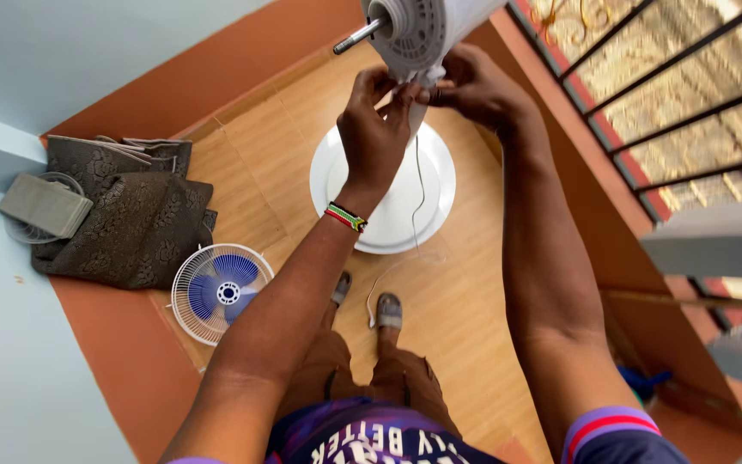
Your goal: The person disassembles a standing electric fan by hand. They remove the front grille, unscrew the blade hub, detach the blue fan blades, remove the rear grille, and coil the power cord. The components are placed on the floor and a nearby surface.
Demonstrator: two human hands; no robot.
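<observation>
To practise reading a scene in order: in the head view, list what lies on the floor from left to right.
Grey ribbed piece → dark patterned cloth → fan guard with blue blades → round white fan base. Above the base, left hand, then right hand, both at the fan motor head.

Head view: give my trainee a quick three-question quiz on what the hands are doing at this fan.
1. True or false: both hands touch the fan motor head.
2. Where does the blue-bladed fan grille lie? A) on the round white base B) on the floor beside the grey mats C) in the right hand
3. What is worn on the left wrist?

Key:
1. True: left hand and right hand meet at its underside.
2. B, beside the grey mats; the round white base is bare.
3. A beaded bracelet.
</observation>
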